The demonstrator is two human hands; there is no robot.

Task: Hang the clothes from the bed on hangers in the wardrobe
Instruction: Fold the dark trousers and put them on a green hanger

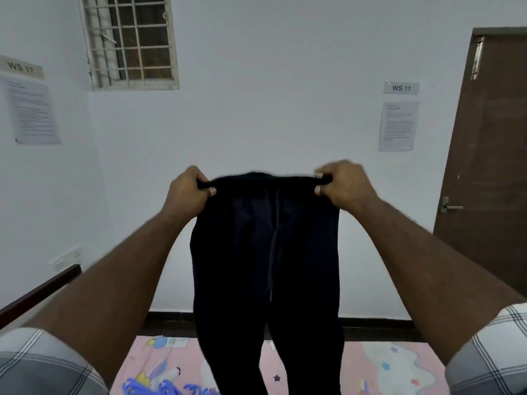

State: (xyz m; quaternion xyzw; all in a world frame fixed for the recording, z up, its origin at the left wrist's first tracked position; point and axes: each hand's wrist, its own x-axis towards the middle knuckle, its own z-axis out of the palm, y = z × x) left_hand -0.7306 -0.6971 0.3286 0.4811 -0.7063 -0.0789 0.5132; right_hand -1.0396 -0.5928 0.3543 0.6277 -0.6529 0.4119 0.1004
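A pair of dark navy drawstring trousers (265,266) hangs in the air in front of me, legs down, above the bed (385,366). My left hand (188,192) grips the left end of the waistband. My right hand (342,183) grips the right end, so the waistband is stretched level between them. A pale drawstring dangles down the middle. The trouser legs reach below the bottom of the view. No wardrobe is in view. Blue plastic hangers (159,387) lie on the bed at the bottom edge, partly cut off.
The bed has a pink cartoon-print sheet and a dark wooden rail (37,292) at left. A white wall faces me with a barred window (131,41) and taped paper notices. A brown door (490,166) with a lever handle stands at right.
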